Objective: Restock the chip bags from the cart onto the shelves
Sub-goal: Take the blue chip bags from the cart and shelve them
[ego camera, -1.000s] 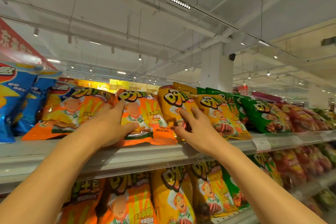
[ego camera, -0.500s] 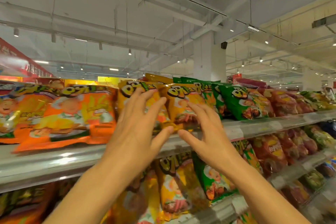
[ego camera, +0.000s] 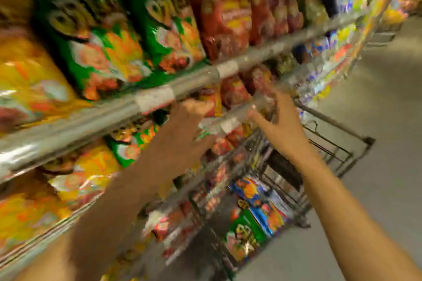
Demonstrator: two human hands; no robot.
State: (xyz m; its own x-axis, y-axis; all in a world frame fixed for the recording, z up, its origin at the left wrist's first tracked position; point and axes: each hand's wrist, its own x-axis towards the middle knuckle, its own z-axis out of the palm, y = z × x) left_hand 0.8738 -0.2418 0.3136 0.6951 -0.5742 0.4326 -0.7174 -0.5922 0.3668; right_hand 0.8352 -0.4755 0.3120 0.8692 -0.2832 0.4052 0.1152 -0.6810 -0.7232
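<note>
The frame is motion-blurred. My left hand (ego camera: 185,130) and my right hand (ego camera: 280,125) hang in the air in front of the shelves, fingers spread and relaxed, with nothing in them. Below the hands stands the wire cart (ego camera: 338,143), and inside it lie several chip bags (ego camera: 253,219) in blue and green. Green chip bags (ego camera: 109,47), yellow ones (ego camera: 29,79) and red ones (ego camera: 226,18) stand in rows on the shelf (ego camera: 155,100) behind the hands.
More shelves (ego camera: 338,52) of snack bags run down the aisle to the right. Grey floor (ego camera: 376,143) lies to the right of the cart. Lower shelves (ego camera: 75,189) hold more yellow and green bags at the left.
My view has swung down and right from the top shelf toward the cart. Both hands have come off the orange bags and dropped lower, now empty.
</note>
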